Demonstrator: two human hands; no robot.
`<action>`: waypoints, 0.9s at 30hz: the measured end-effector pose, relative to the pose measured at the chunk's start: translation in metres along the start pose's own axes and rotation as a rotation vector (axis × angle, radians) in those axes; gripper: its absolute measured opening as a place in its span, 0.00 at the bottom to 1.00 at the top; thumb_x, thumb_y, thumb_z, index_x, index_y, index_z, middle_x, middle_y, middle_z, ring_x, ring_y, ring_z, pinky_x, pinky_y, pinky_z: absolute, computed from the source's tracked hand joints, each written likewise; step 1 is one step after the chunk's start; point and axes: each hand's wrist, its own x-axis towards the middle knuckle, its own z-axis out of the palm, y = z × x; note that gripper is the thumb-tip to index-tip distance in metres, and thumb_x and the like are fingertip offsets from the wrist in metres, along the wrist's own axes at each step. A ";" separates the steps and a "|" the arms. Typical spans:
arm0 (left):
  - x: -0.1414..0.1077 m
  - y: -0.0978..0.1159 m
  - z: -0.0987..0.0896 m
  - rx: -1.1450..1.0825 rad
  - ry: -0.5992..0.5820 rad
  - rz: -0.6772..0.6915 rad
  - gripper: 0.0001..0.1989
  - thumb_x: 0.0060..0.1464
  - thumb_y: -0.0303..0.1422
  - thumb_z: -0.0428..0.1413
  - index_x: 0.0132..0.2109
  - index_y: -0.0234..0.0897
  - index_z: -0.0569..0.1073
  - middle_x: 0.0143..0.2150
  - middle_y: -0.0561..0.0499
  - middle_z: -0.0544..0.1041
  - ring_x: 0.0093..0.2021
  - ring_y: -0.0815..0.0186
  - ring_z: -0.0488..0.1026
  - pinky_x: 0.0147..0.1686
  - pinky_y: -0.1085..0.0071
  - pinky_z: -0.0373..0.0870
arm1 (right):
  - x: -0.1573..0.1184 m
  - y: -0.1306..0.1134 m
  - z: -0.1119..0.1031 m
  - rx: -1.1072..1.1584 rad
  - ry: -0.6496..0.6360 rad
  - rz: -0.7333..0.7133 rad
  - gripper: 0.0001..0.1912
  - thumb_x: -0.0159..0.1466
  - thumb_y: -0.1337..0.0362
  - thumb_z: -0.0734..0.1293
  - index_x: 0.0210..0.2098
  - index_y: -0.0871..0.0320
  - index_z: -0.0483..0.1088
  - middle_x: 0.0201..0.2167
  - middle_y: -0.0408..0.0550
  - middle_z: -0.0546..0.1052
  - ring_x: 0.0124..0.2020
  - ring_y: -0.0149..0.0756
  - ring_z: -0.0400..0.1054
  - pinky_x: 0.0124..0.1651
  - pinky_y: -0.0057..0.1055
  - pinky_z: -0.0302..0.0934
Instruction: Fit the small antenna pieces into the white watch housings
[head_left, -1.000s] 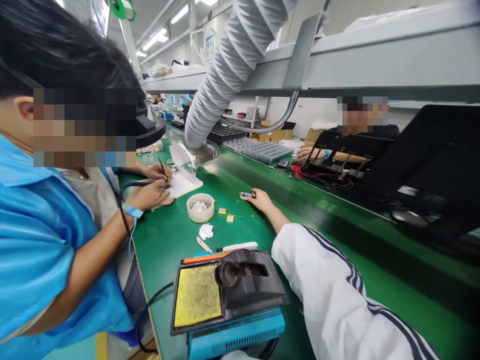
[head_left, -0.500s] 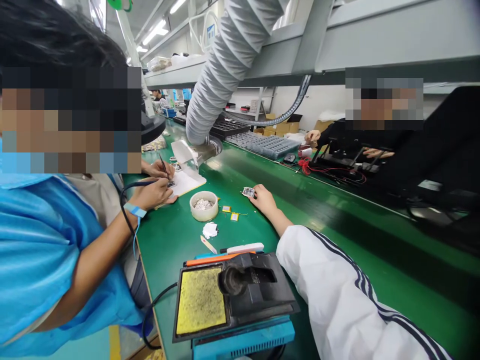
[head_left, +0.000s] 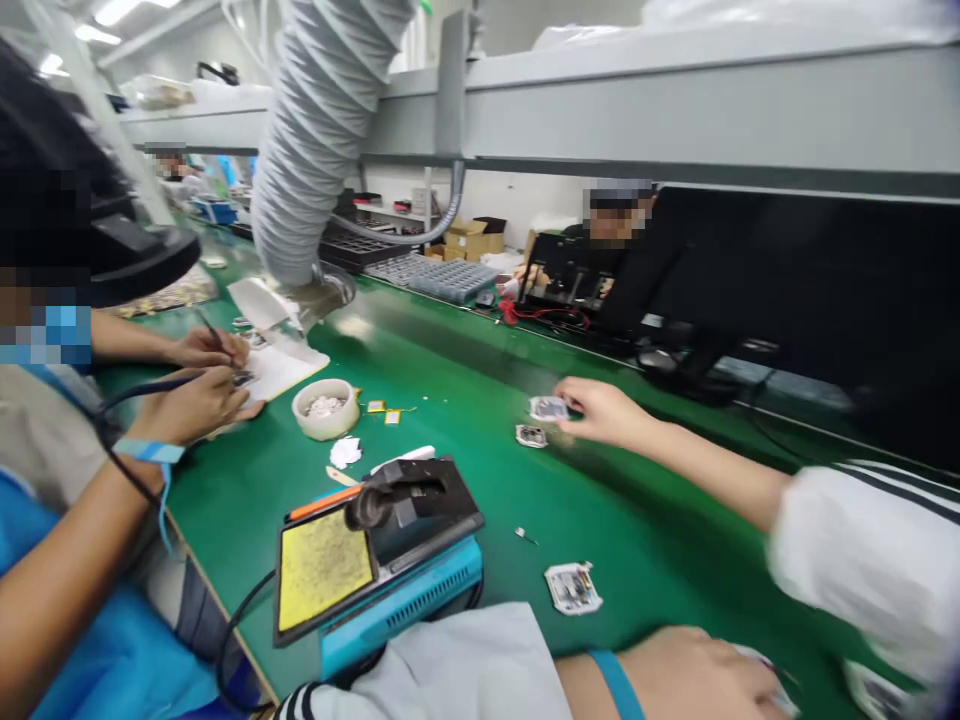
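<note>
My right hand (head_left: 600, 412) reaches in from the right, thumb and fingers pinching the edge of a white-framed electronic piece (head_left: 549, 408). Just in front of that lies a second small piece (head_left: 531, 435) on the green table. At the bottom right is my left hand (head_left: 694, 672), a blue strap on its wrist. Its fingers curl down onto another white-framed piece (head_left: 769, 672), mostly hidden and blurred. A further open piece with visible circuitry (head_left: 573, 588) rests left of this hand, and a tiny part with a wire (head_left: 521, 534) lies beyond it.
A soldering stand with yellow sponge (head_left: 326, 565) sits left of my left arm. Beyond it are a round tub (head_left: 325, 408) and small yellow-edged parts (head_left: 392, 417). A co-worker's hands (head_left: 199, 390) work at left under a grey hose (head_left: 319, 130). Black monitors (head_left: 795, 310) stand behind.
The view has swung right. My left hand and several white-framed pieces have come into view. My right hand still grips a white-framed piece, now with another lying beside it.
</note>
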 end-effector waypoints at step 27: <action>-0.002 -0.009 -0.016 -0.311 0.334 -0.416 0.07 0.54 0.28 0.47 0.36 0.34 0.70 0.34 0.52 0.74 0.35 0.71 0.70 0.37 0.76 0.67 | -0.259 -0.013 0.027 0.404 0.029 0.079 0.17 0.56 0.62 0.63 0.20 0.58 0.49 0.39 0.49 0.70 0.38 0.32 0.64 0.40 0.31 0.59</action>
